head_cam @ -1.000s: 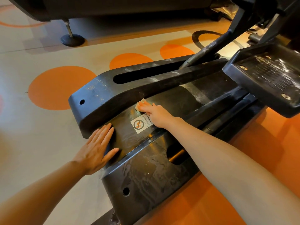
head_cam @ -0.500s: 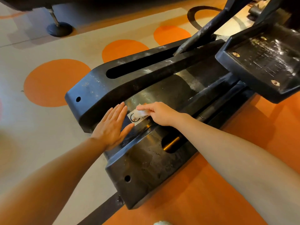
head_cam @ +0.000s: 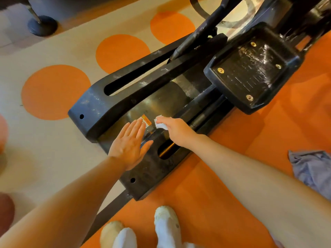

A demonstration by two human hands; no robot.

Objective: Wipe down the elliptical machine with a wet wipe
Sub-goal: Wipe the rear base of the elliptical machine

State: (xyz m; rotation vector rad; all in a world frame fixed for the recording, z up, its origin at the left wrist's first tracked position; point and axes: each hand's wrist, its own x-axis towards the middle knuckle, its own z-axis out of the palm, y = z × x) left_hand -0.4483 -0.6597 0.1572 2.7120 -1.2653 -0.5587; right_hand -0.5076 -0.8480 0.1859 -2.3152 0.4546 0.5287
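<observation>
Head view, right hand: the right hand (head_cam: 176, 131) is closed around a crumpled white wet wipe (head_cam: 160, 123), which sticks out past its fingertips and presses on the machine.
Head view, left hand: the left hand (head_cam: 129, 144) lies flat with fingers together and extended, holding nothing, palm down on the base, just beside the right hand.
Head view, machine: the black, scuffed plastic-and-metal elliptical machine base (head_cam: 100, 111) runs away from both hands; its central panel lies under the fingertips, and an orange-and-white warning sticker (head_cam: 146, 120) sits between the two hands.
Head view, beyond the hands: the black moulded foot pedal (head_cam: 254, 68) stands well past the right hand, streaked with wet marks.
Head view, floor: a crumpled blue-grey cloth (head_cam: 311, 169) lies on the orange floor (head_cam: 215, 185), outside the right forearm.
Step in hand: wiping the central panel near the sticker.
Next move: likely dragging the wipe along the panel or onto the near rail, keeping pressure even while the left hand braces.
</observation>
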